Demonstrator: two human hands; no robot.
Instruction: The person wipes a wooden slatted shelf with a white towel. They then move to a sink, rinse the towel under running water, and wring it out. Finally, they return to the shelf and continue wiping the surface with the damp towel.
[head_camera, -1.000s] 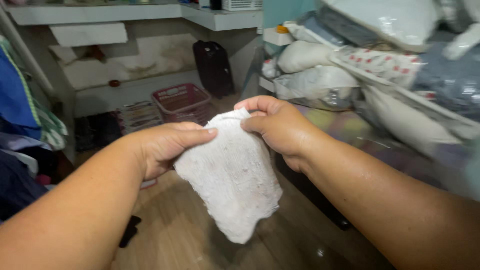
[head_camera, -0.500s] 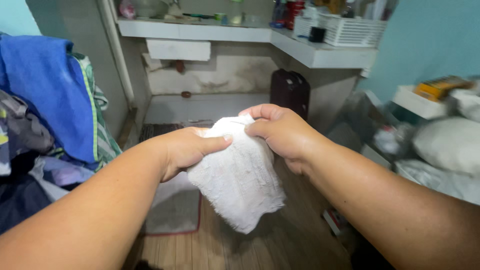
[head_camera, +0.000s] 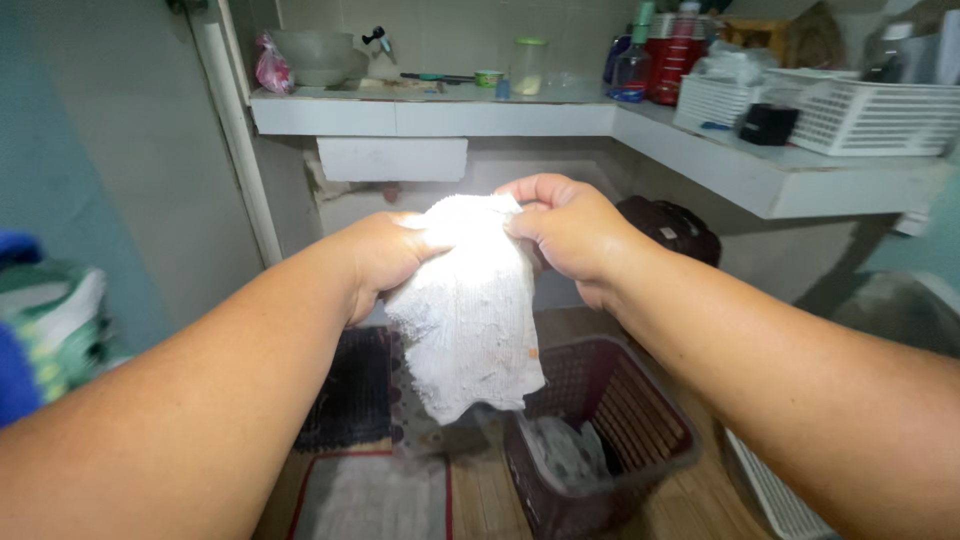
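Both my bare forearms reach forward and upward, converging near the middle of my view. My left arm comes in from seven o'clock, my right arm from four o'clock. My left hand is curled into a loose fist, thumb pointing toward three o'clock, pinching shut. My right hand sits just beside it at three o'clock, knuckles up, wrist bent downward, fingers folded under against the thumb in a tight pinch.

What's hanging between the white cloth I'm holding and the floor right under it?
In the head view, a dark plastic laundry basket sits below the white cloth, with a pale item inside; a dark mat lies beside it. Left hand and right hand pinch the cloth's top edge.
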